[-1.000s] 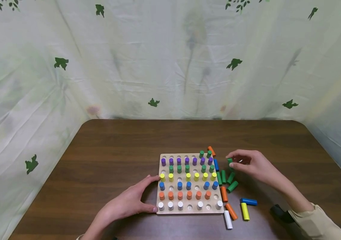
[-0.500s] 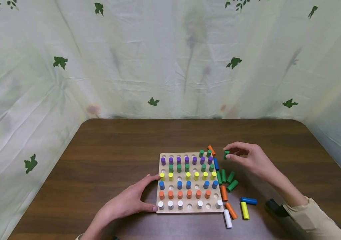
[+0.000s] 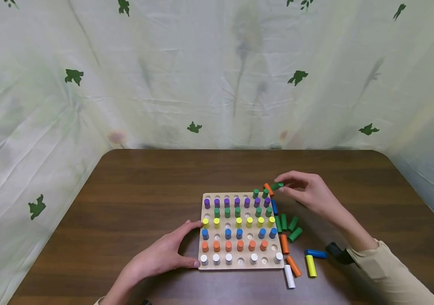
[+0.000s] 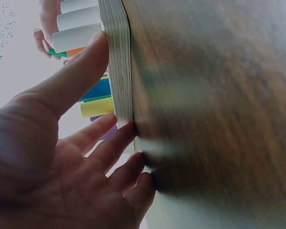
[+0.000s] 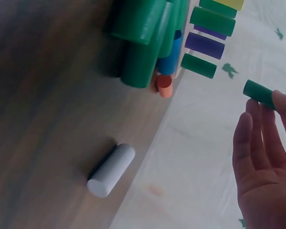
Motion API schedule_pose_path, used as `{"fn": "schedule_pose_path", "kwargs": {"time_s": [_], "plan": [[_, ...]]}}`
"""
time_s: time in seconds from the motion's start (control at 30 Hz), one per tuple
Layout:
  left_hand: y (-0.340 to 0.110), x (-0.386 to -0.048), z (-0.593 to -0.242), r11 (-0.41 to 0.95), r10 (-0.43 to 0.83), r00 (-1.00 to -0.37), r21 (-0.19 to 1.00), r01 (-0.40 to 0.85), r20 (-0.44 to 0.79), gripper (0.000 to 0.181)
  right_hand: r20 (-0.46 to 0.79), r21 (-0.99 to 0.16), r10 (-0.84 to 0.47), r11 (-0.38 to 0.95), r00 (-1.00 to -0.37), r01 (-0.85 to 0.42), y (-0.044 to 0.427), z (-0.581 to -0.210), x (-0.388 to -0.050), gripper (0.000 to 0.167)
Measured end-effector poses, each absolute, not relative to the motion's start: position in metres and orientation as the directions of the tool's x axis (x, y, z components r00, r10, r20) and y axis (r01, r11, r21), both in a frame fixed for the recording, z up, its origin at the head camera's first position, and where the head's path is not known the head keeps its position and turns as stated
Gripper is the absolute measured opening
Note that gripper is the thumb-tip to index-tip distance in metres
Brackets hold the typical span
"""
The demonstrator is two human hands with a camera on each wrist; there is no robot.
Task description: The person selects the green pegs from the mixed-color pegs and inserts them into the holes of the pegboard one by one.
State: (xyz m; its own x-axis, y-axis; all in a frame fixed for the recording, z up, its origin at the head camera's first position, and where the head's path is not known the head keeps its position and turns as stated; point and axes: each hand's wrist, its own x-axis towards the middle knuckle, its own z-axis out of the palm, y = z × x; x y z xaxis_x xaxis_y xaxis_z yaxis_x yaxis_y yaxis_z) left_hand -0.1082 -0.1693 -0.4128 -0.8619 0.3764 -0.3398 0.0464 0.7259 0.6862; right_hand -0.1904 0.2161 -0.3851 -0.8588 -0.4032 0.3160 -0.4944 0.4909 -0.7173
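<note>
A wooden pegboard holds rows of white, orange, blue, yellow, green and purple pegs, with some bare holes; two green pegs stand in the right end of its back row. My left hand touches the board's left edge, thumb at the front corner, and in the left wrist view the fingers of that hand lie relaxed along its side. Beyond the back right corner my right hand pinches a tilted green peg between thumb and fingers; this peg is off the table in the right wrist view.
Loose green pegs, orange pegs, two blue, a yellow and a white one lie right of the board. Another white peg lies on the table in the right wrist view. A patterned curtain hangs behind the table.
My right hand has moved left and away from me with the green peg, which has tipped from upright to slanted. My left hand has stayed at the board's edge.
</note>
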Motion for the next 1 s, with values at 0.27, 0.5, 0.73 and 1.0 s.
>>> {"fn": "schedule_pose_path", "kwargs": {"time_s": [0.27, 0.5, 0.73, 1.0], "plan": [[-0.17, -0.108, -0.412, 0.722, 0.389, -0.862, 0.689, 0.066, -0.325, 0.086, 0.283, -0.716, -0.458, 0.483, -0.843, -0.504, 0.205, -0.376, -0.201, 0.022], [-0.17, -0.108, -0.411, 0.725, 0.385, -0.863, 0.686, 0.064, -0.326, 0.086, 0.255, -0.737, -0.499, 0.455, -0.829, -0.5, 0.193, -0.373, -0.212, 0.02], [-0.17, -0.106, -0.41, 0.723, 0.386, -0.864, 0.688, 0.065, -0.323, 0.085, 0.193, -0.762, -0.561, 0.431, -0.805, -0.483, 0.183, -0.377, -0.222, 0.019], [-0.17, -0.105, -0.409, 0.723, 0.38, -0.866, 0.689, 0.059, -0.325, 0.085, 0.18, -0.74, -0.602, 0.437, -0.778, -0.51, 0.173, -0.377, -0.231, 0.02]]}}
